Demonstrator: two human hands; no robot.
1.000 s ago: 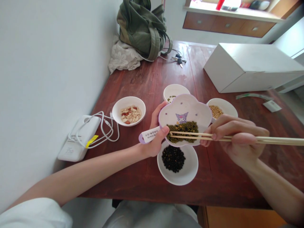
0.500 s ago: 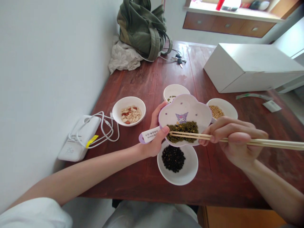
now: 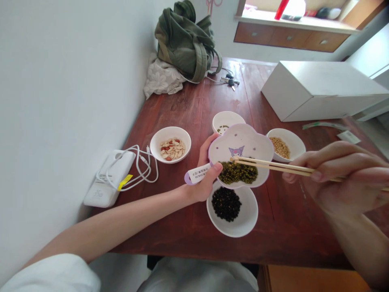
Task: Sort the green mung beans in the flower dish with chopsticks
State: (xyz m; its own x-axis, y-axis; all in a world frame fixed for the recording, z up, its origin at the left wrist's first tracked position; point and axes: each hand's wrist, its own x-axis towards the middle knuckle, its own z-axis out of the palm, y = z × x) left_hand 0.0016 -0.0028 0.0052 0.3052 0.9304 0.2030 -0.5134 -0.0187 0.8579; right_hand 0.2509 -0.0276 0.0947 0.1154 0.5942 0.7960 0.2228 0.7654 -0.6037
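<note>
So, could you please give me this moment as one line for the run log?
left hand: holds flower-shaped dish | right hand: holds chopsticks, tips above green beans | nearby: bowl of black beans

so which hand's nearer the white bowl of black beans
Left. The left hand sits at the rim of the white bowl; the right hand is farther off to its right.

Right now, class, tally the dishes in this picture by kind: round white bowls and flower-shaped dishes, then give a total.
White round bowls: 4 (nut bowl, yellow-bean bowl, black-bean bowl, green-bean bowl)
Lilac-rimmed flower-shaped dish: 1
Total: 5
</note>
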